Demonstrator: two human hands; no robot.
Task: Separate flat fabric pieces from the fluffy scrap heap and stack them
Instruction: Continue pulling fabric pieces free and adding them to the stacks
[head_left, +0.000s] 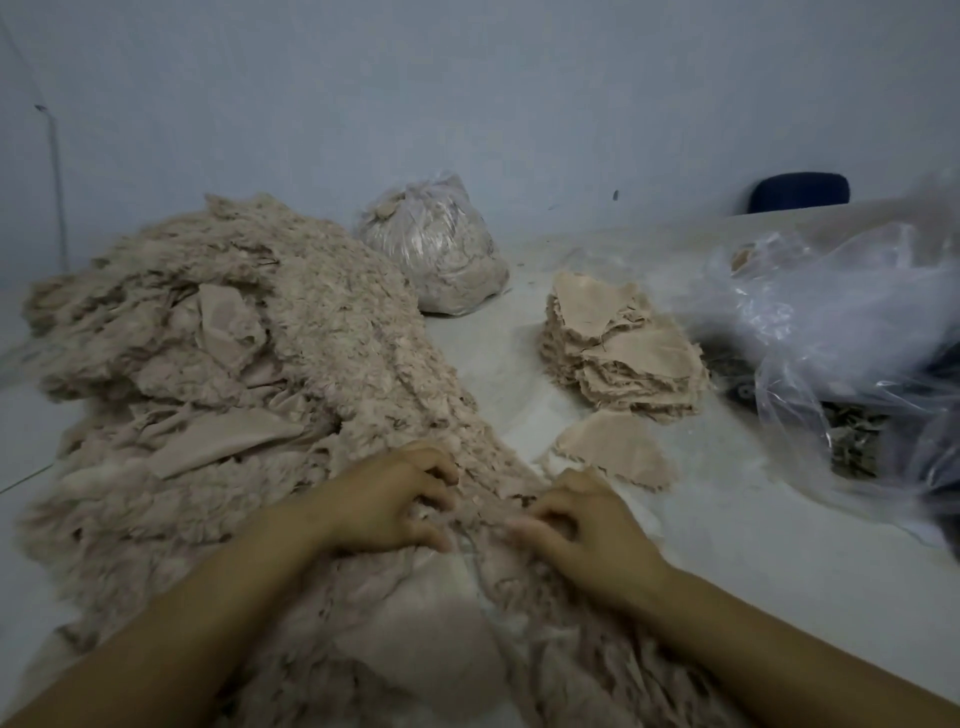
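Note:
A big beige fluffy scrap heap (270, 332) covers the left and middle of the table and runs down to the near edge. Flat beige pieces poke out of it, one at the upper left (228, 322). My left hand (384, 499) and my right hand (587, 525) sit side by side on the heap's near part, fingers curled into the fluff and pinching strands of it. A neat stack of flat fabric pieces (623, 353) stands to the right. One loose flat piece (613, 452) lies in front of that stack, just beyond my right hand.
A tied clear bag of scraps (436, 249) stands at the back by the wall. Crumpled clear plastic bags (841, 332) with dark contents fill the right side. A dark blue chair back (800, 192) shows behind the table (753, 545).

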